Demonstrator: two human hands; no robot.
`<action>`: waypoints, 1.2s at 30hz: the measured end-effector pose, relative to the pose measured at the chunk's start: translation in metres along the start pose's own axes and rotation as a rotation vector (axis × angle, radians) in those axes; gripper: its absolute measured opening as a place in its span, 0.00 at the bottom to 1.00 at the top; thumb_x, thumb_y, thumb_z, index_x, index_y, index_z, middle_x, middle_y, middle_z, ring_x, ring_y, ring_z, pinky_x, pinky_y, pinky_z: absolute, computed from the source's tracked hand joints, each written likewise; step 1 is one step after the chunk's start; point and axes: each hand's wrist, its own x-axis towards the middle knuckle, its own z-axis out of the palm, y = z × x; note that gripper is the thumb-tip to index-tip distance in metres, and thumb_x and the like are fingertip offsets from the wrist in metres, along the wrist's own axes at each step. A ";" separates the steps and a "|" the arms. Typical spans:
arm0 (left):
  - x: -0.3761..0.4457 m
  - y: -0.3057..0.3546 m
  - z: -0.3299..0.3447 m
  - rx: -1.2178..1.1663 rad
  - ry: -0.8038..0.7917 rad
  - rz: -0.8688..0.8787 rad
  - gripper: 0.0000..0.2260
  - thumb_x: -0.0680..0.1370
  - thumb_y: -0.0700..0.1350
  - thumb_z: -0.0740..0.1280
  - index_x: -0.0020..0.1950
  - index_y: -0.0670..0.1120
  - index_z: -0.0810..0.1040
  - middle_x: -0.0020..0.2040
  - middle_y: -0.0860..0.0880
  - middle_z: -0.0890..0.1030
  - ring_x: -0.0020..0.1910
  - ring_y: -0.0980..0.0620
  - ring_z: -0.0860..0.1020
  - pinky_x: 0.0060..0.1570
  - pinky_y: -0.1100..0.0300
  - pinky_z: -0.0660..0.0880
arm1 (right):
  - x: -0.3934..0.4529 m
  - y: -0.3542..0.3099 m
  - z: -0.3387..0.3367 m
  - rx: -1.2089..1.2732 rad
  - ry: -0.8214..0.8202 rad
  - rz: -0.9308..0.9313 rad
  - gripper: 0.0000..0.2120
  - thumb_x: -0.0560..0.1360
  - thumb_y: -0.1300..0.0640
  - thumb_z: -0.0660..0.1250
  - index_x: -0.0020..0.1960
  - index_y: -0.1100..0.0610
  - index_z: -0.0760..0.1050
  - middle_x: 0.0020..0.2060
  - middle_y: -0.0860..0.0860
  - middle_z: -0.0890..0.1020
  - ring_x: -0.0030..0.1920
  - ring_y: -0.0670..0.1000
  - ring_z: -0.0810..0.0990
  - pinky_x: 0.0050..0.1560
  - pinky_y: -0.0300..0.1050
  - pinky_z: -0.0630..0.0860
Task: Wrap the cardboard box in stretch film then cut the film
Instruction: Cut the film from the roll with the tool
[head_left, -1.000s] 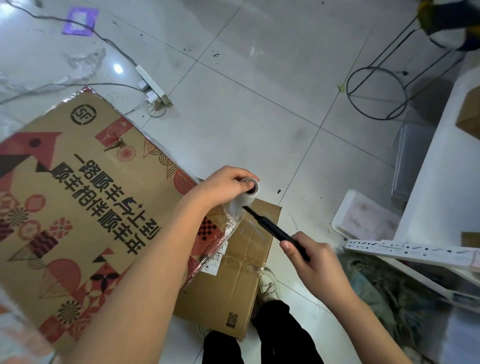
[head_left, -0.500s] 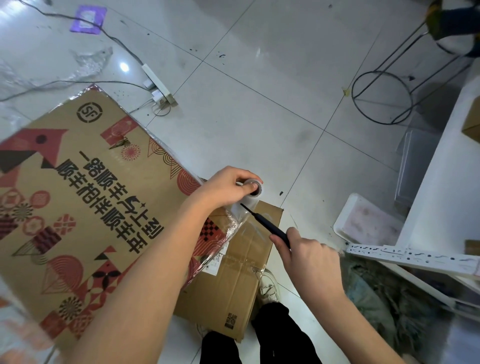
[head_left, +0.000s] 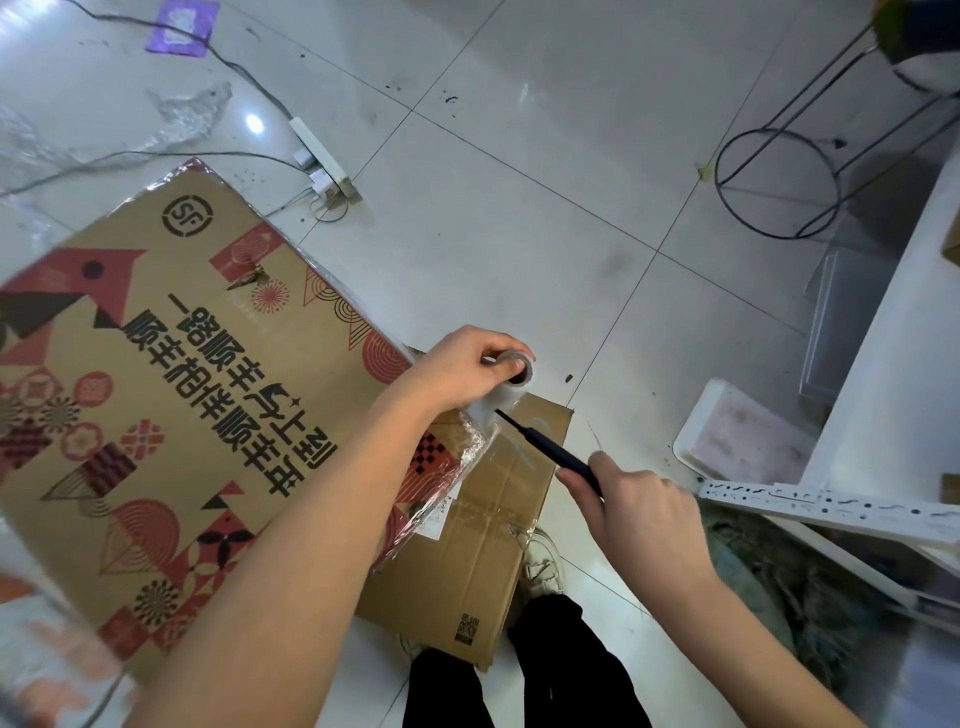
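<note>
A large printed cardboard box (head_left: 171, 395) fills the left, with clear stretch film bunched at its right corner (head_left: 467, 441). My left hand (head_left: 462, 369) grips the stretch film roll (head_left: 511, 382) just past that corner, with film stretched from roll to box. My right hand (head_left: 639, 509) holds a slim black cutter (head_left: 545, 452), its tip touching the film right below the roll.
A flattened plain cardboard box (head_left: 483, 545) lies under the corner, by my shoe (head_left: 543, 561). A power strip (head_left: 322, 156) with cables lies on the tiled floor behind. A wire stand (head_left: 779, 182), a white tray (head_left: 743, 436) and a white perforated rail (head_left: 831, 506) crowd the right.
My right hand moved the cutter up and left, bringing its tip against the film under the roll. My left hand kept the roll nearly still.
</note>
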 end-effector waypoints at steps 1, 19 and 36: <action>0.000 0.000 0.000 -0.004 0.005 0.003 0.09 0.79 0.45 0.65 0.58 0.51 0.81 0.58 0.53 0.80 0.59 0.55 0.76 0.66 0.53 0.69 | 0.006 -0.004 0.003 0.006 0.003 -0.006 0.18 0.68 0.44 0.66 0.29 0.57 0.69 0.17 0.47 0.56 0.12 0.56 0.58 0.28 0.31 0.39; 0.000 -0.003 0.002 0.033 0.003 0.055 0.09 0.79 0.44 0.65 0.57 0.50 0.81 0.57 0.54 0.81 0.58 0.56 0.77 0.64 0.58 0.70 | -0.005 0.006 0.031 0.058 -0.089 0.058 0.18 0.70 0.44 0.67 0.32 0.55 0.67 0.20 0.43 0.50 0.18 0.56 0.54 0.24 0.34 0.40; 0.006 -0.005 0.002 0.048 -0.005 0.069 0.08 0.78 0.44 0.66 0.55 0.51 0.82 0.56 0.55 0.81 0.57 0.57 0.77 0.64 0.55 0.71 | 0.004 0.002 0.065 0.081 -0.063 -0.024 0.18 0.67 0.47 0.72 0.31 0.57 0.69 0.15 0.47 0.58 0.14 0.57 0.57 0.27 0.30 0.39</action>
